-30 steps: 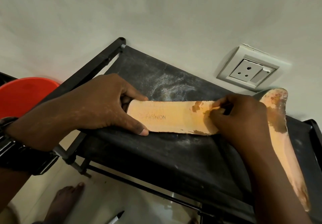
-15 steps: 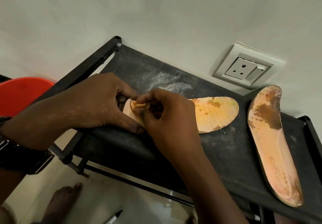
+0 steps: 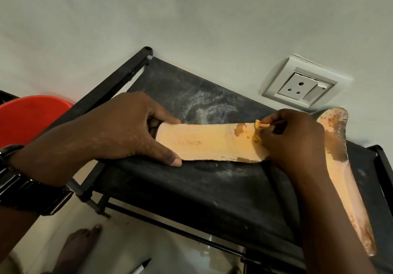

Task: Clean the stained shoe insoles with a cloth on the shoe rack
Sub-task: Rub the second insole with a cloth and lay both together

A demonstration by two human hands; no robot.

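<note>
Bearing the stamp "FASHION", one insole (image 3: pixel 208 143) lies on the shoe rack (image 3: pixel 212 188), left hand (image 3: pixel 119 129) gripping its heel, right hand (image 3: pixel 293 137) pinching one cloth (image 3: pixel 260 124) against its stained toe; a second insole (image 3: pixel 348 192) lies alongside.

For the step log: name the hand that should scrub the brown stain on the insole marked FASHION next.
The right hand: it pinches the cloth right at the brown stain, while the left hand holds the insole steady at its heel end.
</note>
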